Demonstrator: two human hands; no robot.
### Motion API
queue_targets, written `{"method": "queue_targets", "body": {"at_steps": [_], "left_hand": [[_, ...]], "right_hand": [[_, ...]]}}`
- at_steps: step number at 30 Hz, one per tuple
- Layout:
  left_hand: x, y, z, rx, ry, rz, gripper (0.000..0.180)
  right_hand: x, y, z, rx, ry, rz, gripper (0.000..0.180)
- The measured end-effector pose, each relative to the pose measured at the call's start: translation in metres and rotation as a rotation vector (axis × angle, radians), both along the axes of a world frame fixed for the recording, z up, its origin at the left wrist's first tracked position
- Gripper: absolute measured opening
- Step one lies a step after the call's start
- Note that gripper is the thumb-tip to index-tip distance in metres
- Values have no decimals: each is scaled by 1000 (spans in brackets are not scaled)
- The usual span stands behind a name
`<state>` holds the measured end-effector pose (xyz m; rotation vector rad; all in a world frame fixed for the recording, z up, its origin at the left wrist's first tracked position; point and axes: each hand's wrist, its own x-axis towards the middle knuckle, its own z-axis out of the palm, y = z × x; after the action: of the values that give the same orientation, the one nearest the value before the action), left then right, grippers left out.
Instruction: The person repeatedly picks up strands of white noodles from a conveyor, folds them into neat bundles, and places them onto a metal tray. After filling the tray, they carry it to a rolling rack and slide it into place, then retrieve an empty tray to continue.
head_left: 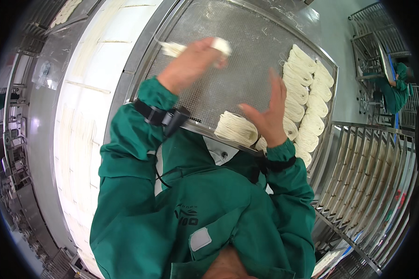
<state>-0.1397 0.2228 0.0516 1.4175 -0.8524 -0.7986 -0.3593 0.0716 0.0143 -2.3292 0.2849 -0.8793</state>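
My left hand (193,64) is closed around a folded bundle of pale noodles (222,45), whose loose strands stick out on the left side of the fist. It is held above a metal mesh tray (198,21), and motion blurs it a little. My right hand (268,114) has its thumb and fingers spread, with nothing in it. Just left of that hand, a single noodle bundle (236,128) lies at the tray's near edge. Folded noodle bundles (317,104) fill the tray's right side in two overlapping rows, partly behind my right hand.
Along the left runs a long white conveyor belt (86,69) with noodle strands and thin rods on it. A slatted metal rack (363,172) stands at the right. Farther back right, a person in green (396,90) is beside another rack. Noodle scraps lie on the mesh.
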Motion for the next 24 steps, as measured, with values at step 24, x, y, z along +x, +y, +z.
{"method": "queue_targets", "body": {"at_steps": [24], "left_hand": [[-96, -40, -51, 351, -187, -279, 27]], "right_hand": [[-62, -42, -48, 49, 177, -105, 32]]}}
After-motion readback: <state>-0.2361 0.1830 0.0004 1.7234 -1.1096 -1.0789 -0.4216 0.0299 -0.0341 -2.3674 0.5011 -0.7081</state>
